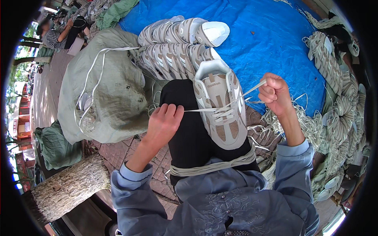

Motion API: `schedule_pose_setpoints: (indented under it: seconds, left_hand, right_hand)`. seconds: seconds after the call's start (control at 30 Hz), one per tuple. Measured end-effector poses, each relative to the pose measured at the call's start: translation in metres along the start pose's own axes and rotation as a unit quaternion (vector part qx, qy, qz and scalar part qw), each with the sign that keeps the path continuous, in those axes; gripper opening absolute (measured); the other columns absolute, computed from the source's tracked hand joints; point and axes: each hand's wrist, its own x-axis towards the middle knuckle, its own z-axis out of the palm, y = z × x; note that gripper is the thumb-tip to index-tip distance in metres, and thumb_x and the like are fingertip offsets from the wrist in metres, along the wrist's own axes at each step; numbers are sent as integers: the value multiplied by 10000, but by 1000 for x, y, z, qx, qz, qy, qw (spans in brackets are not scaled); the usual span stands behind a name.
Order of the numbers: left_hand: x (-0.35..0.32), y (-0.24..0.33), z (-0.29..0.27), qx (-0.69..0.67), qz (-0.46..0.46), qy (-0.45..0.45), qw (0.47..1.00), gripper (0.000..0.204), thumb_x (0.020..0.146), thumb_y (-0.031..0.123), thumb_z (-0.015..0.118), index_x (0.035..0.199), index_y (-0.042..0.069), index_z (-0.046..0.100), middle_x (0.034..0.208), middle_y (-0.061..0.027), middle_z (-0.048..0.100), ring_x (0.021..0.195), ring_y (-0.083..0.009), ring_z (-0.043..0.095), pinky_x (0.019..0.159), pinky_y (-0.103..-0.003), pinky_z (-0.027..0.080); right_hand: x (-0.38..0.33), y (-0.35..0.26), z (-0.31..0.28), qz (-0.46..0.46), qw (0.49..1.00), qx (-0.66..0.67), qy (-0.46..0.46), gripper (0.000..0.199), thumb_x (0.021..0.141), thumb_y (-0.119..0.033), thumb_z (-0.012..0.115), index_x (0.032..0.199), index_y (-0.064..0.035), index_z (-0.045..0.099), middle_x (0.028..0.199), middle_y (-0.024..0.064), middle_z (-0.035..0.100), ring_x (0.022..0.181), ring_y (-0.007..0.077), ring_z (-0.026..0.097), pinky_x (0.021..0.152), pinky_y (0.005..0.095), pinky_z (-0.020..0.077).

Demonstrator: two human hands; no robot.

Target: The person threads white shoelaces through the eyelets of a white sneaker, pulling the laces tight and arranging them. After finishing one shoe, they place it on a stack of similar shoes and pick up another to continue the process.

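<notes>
A beige and white sneaker (pixel 233 135) rests on my black-trousered thighs, its toe toward me and its tongue standing up. Pale flat shoelace crosses the lower part of its eyelets. My left hand (pixel 163 122) is closed on one stretch of shoelace, left of the sneaker. On the other side, my right hand (pixel 274 93) is raised and closed on another stretch, which runs taut up from the eyelets. Across my lap lies a bundle of long pale laces (pixel 214 167).
Two rows of similar sneakers (pixel 167 59) lie ahead on a blue tarp (pixel 271 35). A stuffed pale sack (pixel 114 78) with a loose lace over it stands left, near a tree trunk (pixel 71 187). Right are tangled laces (pixel 311 128) and stacked sneakers (pixel 340 114). Another person (pixel 57 37) sits far left.
</notes>
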Motion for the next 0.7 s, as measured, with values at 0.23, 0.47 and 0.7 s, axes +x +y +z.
schedule_pose_setpoints:
  seconds: [0.23,0.47,0.7]
  left_hand:
    - [11,7,12,-31,-34,56,997,198,588,55,547,784,47,520,663,-41,397,569,-158,469,471,-262,420]
    - [9,4,15,-63,-68,70,993,184,586,52,542,768,57,515,659,-38,401,551,-162,474,478,-269,429]
    - [8,4,16,-63,-69,67,993,200,580,48,542,779,54,520,662,-41,400,561,-162,477,482,-267,431]
  right_hand:
    - [34,13,41,-54,899,-430,67,91,709,-83,613,718,4,586,499,-23,452,434,35,362,394,204,262]
    - [8,45,33,-48,659,-739,-127,124,641,-133,625,709,-38,586,600,50,560,549,151,551,493,296,418]
    - [17,61,27,-89,514,-833,-184,149,580,-152,643,650,-43,569,588,64,554,499,230,523,453,315,397]
